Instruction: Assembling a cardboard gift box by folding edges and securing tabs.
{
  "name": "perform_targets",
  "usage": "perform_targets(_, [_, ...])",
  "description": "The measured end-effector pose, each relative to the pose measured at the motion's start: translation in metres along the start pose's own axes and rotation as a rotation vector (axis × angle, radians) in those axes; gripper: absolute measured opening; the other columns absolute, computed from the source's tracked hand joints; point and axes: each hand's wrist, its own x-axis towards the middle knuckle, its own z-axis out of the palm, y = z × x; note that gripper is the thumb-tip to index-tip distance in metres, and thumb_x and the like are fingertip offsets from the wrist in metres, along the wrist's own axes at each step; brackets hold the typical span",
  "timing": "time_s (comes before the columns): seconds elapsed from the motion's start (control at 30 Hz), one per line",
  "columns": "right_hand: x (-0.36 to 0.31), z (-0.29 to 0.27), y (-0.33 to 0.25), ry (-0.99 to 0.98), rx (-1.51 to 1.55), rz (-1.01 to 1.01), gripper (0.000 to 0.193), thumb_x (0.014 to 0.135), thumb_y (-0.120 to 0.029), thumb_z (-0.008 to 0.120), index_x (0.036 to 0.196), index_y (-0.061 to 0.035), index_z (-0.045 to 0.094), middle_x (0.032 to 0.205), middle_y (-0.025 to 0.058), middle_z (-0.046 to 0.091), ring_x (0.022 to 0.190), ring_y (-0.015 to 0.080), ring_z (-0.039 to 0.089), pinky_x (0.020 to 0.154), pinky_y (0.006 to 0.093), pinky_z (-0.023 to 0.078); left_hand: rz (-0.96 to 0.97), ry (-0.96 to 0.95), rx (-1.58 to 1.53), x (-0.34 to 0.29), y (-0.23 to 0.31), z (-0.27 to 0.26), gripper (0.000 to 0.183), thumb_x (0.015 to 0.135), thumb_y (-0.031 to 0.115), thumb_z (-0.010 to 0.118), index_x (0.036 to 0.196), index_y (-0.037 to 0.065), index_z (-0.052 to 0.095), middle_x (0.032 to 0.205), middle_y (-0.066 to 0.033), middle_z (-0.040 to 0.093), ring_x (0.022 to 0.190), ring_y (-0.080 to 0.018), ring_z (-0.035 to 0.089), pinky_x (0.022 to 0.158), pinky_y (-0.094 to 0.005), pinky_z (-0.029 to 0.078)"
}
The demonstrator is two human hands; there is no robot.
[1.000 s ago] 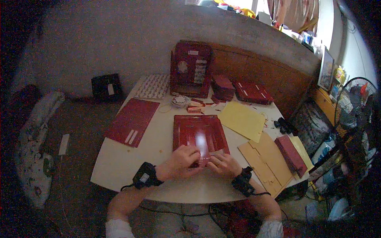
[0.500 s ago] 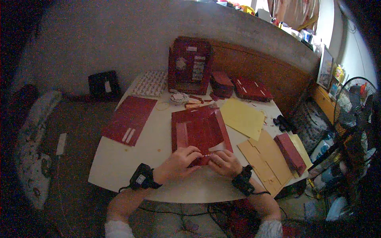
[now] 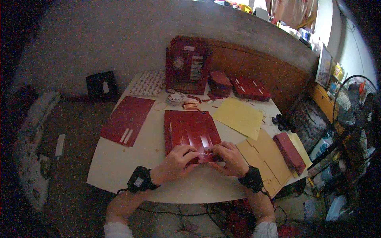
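A glossy dark red cardboard box (image 3: 190, 129) lies in the middle of the table, its top face showing folds and bright reflections. My left hand (image 3: 180, 162) grips its near edge left of centre, fingers curled over the top. At the right part of that same edge, my right hand (image 3: 228, 158) pinches the card, the thumb low in front. The fingertips of both hands are close together, and what lies beneath them is hidden.
A flat red sheet (image 3: 127, 121) is at left; yellow sheets (image 3: 240, 118) and tan cardboard (image 3: 264, 160) lie at right with a narrow red box (image 3: 289, 152). Behind stand a tall red box (image 3: 187, 65) and red stacks (image 3: 219, 84). A fan (image 3: 354, 101) is far right.
The red box has shifted slightly left and looks flatter, its raised inner flaps now down. My right hand has moved a little up along the near edge; my left hand stays on its part.
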Motion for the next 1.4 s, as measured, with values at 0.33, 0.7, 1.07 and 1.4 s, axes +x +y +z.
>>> perform_targets(0.33, [-0.001, 0.005, 0.007, -0.044, 0.278, 0.031, 0.046, 0.068, -0.012, 0.074, 0.11, -0.0084, 0.055, 0.101, 0.0071, 0.059, 0.092, 0.0261, 0.057, 0.077, 0.0367, 0.045, 0.047, -0.07, 0.09, -0.004, -0.005, 0.004, 0.041, 0.072, 0.016, 0.066, 0.107, 0.0, 0.053, 0.105, -0.0163, 0.053, 0.095, -0.0325, 0.052, 0.083, -0.0407, 0.044])
perform_targets(0.7, [0.0, 0.005, 0.004, 0.031, 0.096, -0.046, 0.046, 0.068, -0.017, 0.074, 0.11, -0.0107, 0.056, 0.103, 0.0066, 0.058, 0.098, 0.0246, 0.055, 0.087, 0.0376, 0.038, 0.058, -0.071, 0.144, -0.002, -0.008, 0.004, 0.045, 0.069, 0.014, 0.068, 0.108, -0.003, 0.053, 0.106, -0.0163, 0.051, 0.094, -0.0321, 0.052, 0.082, -0.04, 0.044])
perform_targets(1.07, [-0.002, 0.012, 0.007, 0.075, -0.031, -0.037, 0.04, 0.069, -0.015, 0.072, 0.106, -0.0115, 0.059, 0.103, 0.0038, 0.061, 0.099, 0.0205, 0.057, 0.09, 0.0382, 0.038, 0.092, -0.074, 0.321, 0.001, -0.002, 0.004, 0.045, 0.072, 0.015, 0.064, 0.112, -0.003, 0.053, 0.105, -0.0144, 0.052, 0.093, -0.0291, 0.052, 0.082, -0.0389, 0.044])
perform_targets(1.4, [0.0, 0.021, 0.005, 0.167, -0.006, -0.027, 0.03, 0.069, -0.013, 0.071, 0.097, -0.0087, 0.063, 0.097, 0.0046, 0.065, 0.093, 0.0205, 0.061, 0.084, 0.0366, 0.044, 0.078, 0.05, 0.345, 0.001, -0.005, 0.009, 0.033, 0.068, 0.009, 0.059, 0.099, 0.0, 0.06, 0.093, -0.0095, 0.058, 0.082, -0.024, 0.055, 0.074, -0.0356, 0.044])
